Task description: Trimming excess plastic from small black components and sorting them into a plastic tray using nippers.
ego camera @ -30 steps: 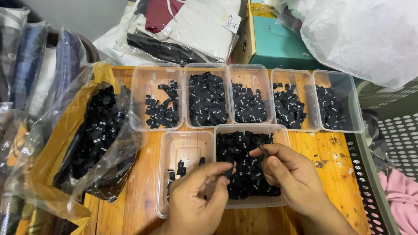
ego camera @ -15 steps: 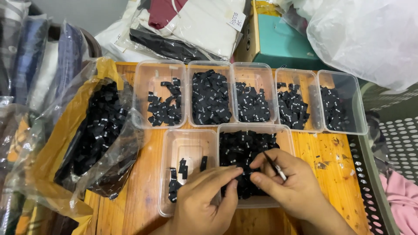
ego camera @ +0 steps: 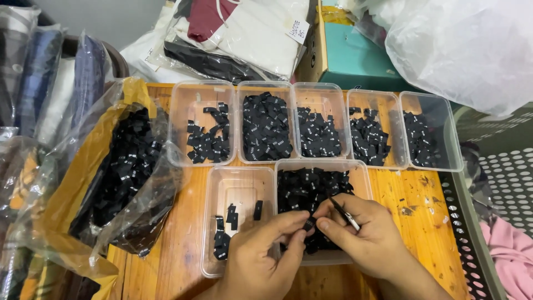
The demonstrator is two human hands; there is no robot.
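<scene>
My left hand [ego camera: 265, 253] and my right hand [ego camera: 363, 236] meet over the near edge of a clear plastic tub [ego camera: 363, 169] heaped with small black fabric labels. Both pinch one small black label [ego camera: 308, 224] between their fingertips. My right hand also holds a thin dark tool [ego camera: 343, 214], tweezers or small snips, slanting up from its fingers. Just left stands a second clear tub [ego camera: 214, 233] with only a few black labels in it.
Five clear tubs [ego camera: 319, 89] of black labels line the back of the wooden table [ego camera: 422, 216]. A plastic bag [ego camera: 119, 178] full of labels lies at left. Bagged clothing, a teal box [ego camera: 363, 58] and a perforated basket [ego camera: 508, 178] surround the table.
The view shifted slightly. My hands drew a little nearer to me, and the fingertips of both closed together on a single label above the full tub.
</scene>
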